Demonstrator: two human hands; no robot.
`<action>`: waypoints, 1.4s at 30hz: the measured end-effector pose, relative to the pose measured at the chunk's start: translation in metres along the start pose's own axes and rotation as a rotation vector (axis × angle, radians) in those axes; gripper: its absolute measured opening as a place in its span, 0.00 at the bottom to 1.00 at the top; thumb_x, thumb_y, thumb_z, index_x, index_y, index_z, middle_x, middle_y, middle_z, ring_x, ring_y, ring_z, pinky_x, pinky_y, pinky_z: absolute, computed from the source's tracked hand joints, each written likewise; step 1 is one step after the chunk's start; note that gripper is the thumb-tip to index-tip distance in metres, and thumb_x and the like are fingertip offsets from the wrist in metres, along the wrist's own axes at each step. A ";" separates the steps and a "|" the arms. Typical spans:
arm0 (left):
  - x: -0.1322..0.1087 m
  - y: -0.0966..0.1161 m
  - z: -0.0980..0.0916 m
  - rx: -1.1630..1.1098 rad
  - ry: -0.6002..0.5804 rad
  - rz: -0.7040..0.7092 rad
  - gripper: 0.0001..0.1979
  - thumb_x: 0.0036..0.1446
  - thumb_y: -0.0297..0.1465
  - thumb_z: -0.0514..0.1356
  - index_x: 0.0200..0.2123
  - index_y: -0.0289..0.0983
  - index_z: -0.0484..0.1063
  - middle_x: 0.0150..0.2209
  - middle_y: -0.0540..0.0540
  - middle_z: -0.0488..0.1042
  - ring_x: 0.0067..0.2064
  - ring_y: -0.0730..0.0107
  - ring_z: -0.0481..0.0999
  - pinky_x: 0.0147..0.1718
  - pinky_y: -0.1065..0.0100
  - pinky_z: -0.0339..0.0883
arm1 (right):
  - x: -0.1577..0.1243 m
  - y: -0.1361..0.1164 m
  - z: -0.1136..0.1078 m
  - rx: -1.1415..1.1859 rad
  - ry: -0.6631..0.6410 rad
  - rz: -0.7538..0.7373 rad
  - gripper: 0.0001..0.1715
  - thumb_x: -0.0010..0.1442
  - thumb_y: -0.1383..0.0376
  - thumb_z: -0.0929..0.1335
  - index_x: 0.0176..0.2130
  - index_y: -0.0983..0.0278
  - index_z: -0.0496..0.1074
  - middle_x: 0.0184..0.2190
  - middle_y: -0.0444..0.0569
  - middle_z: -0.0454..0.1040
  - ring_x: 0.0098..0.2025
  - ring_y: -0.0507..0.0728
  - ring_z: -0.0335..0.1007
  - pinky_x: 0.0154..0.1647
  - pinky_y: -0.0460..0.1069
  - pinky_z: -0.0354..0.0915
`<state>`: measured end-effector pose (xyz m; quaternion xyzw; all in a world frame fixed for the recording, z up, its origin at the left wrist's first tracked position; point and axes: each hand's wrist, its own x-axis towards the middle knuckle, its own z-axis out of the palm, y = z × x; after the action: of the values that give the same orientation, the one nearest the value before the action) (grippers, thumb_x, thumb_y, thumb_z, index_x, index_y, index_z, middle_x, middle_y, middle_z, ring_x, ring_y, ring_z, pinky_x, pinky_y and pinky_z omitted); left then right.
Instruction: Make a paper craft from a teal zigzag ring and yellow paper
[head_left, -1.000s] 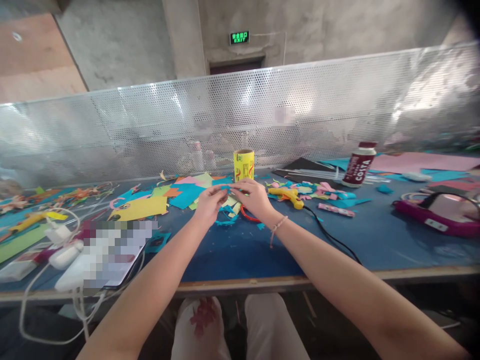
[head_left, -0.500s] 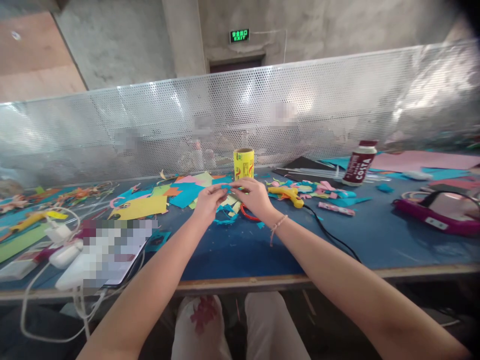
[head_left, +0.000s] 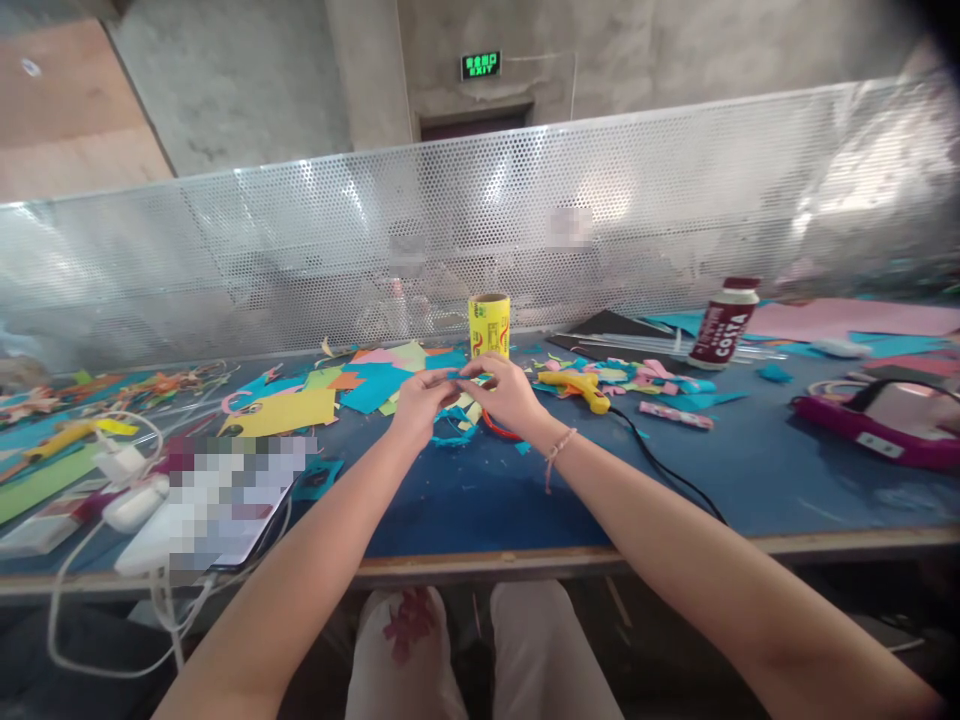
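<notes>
My left hand (head_left: 421, 402) and my right hand (head_left: 511, 392) meet over the middle of the table, fingertips close together. Both are closed in a pinch on a small piece of blue paper (head_left: 454, 377), mostly covered by the fingers. Just behind them stands a yellow cardboard roll (head_left: 489, 322). Beneath the hands lie blue paper scraps (head_left: 454, 432) and a red ring-shaped thing (head_left: 498, 428), partly hidden by my right hand. To the right of that hand rests a yellow glue gun (head_left: 577, 386) with a black cord.
Coloured paper sheets (head_left: 289, 412) lie left of the hands. A phone (head_left: 259, 510) and white cables (head_left: 56, 620) occupy the left front. On the right are a Costa bottle (head_left: 724, 325) and a purple case (head_left: 874, 435). A perforated metal panel (head_left: 480, 220) runs along the back.
The view has shifted very slightly. Both hands stay in nearly the same place, with the fingers moving a little around the blue paper.
</notes>
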<state>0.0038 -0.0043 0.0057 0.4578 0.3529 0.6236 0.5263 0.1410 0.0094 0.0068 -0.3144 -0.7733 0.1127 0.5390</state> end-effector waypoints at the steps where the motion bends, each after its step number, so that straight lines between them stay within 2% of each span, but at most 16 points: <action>1: -0.001 0.001 0.001 0.002 -0.005 0.003 0.12 0.33 0.27 0.66 0.28 0.32 0.74 0.24 0.48 0.74 0.27 0.75 0.72 0.35 0.67 0.65 | 0.000 -0.001 0.000 -0.008 0.004 0.000 0.04 0.51 0.67 0.66 0.30 0.64 0.71 0.31 0.48 0.70 0.36 0.53 0.68 0.30 0.46 0.66; 9: 0.000 0.000 0.001 -0.042 -0.017 0.034 0.11 0.35 0.31 0.67 0.26 0.33 0.75 0.25 0.49 0.74 0.27 0.74 0.71 0.35 0.65 0.67 | 0.002 -0.003 -0.005 -0.075 0.007 -0.071 0.04 0.52 0.70 0.65 0.29 0.64 0.70 0.29 0.47 0.71 0.34 0.52 0.67 0.34 0.47 0.66; 15: 0.001 -0.001 -0.002 -0.061 -0.037 0.032 0.10 0.37 0.30 0.67 0.26 0.32 0.75 0.25 0.48 0.74 0.28 0.74 0.72 0.36 0.66 0.67 | 0.002 0.002 -0.010 -0.183 -0.048 -0.263 0.08 0.55 0.72 0.62 0.33 0.63 0.70 0.33 0.49 0.71 0.37 0.54 0.67 0.40 0.50 0.66; 22: 0.002 0.001 -0.004 -0.134 -0.080 -0.065 0.08 0.39 0.27 0.66 0.27 0.32 0.74 0.24 0.47 0.74 0.27 0.74 0.72 0.32 0.68 0.67 | 0.003 0.011 -0.016 -0.282 -0.147 -0.441 0.13 0.58 0.70 0.60 0.39 0.63 0.71 0.37 0.51 0.70 0.41 0.54 0.67 0.43 0.51 0.67; 29: -0.001 0.004 0.000 -0.127 -0.039 -0.036 0.06 0.39 0.27 0.65 0.25 0.32 0.74 0.24 0.48 0.73 0.27 0.76 0.71 0.35 0.68 0.67 | 0.001 0.006 -0.021 -0.290 -0.228 -0.432 0.15 0.57 0.70 0.60 0.40 0.61 0.72 0.41 0.51 0.68 0.45 0.56 0.66 0.46 0.53 0.65; 33: 0.001 0.002 0.000 -0.086 -0.017 0.001 0.08 0.38 0.29 0.65 0.25 0.32 0.74 0.23 0.48 0.72 0.27 0.75 0.71 0.36 0.65 0.66 | 0.001 0.001 -0.019 -0.120 -0.209 -0.323 0.13 0.53 0.70 0.62 0.35 0.61 0.73 0.41 0.51 0.69 0.44 0.56 0.66 0.47 0.54 0.65; 35: 0.003 -0.002 -0.001 -0.037 -0.001 0.046 0.08 0.38 0.30 0.65 0.26 0.33 0.74 0.22 0.50 0.71 0.27 0.75 0.70 0.36 0.65 0.66 | 0.003 0.002 -0.016 0.055 -0.107 -0.134 0.11 0.54 0.68 0.61 0.32 0.62 0.72 0.37 0.50 0.70 0.42 0.55 0.67 0.43 0.53 0.67; 38: 0.007 -0.008 -0.003 0.052 0.025 0.103 0.09 0.38 0.32 0.64 0.27 0.34 0.75 0.24 0.50 0.72 0.28 0.75 0.69 0.36 0.65 0.66 | 0.006 0.006 -0.009 0.310 0.079 0.256 0.09 0.55 0.62 0.61 0.31 0.63 0.69 0.30 0.48 0.70 0.35 0.53 0.69 0.33 0.49 0.69; 40: 0.009 -0.012 -0.004 0.125 0.035 0.128 0.10 0.40 0.33 0.64 0.29 0.35 0.75 0.25 0.49 0.73 0.29 0.74 0.69 0.34 0.67 0.65 | 0.007 0.009 -0.005 0.361 0.038 0.421 0.11 0.52 0.58 0.65 0.29 0.64 0.67 0.26 0.46 0.69 0.30 0.52 0.69 0.29 0.47 0.68; 42: 0.010 -0.013 -0.006 0.195 0.043 0.161 0.10 0.41 0.34 0.63 0.30 0.36 0.76 0.26 0.48 0.74 0.29 0.73 0.69 0.32 0.69 0.63 | 0.006 0.011 -0.002 0.357 -0.095 0.478 0.15 0.50 0.55 0.67 0.25 0.65 0.66 0.23 0.45 0.68 0.27 0.51 0.67 0.27 0.46 0.67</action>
<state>0.0019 0.0086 -0.0060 0.5203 0.3851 0.6360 0.4201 0.1456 0.0216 0.0065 -0.3823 -0.6697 0.3850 0.5071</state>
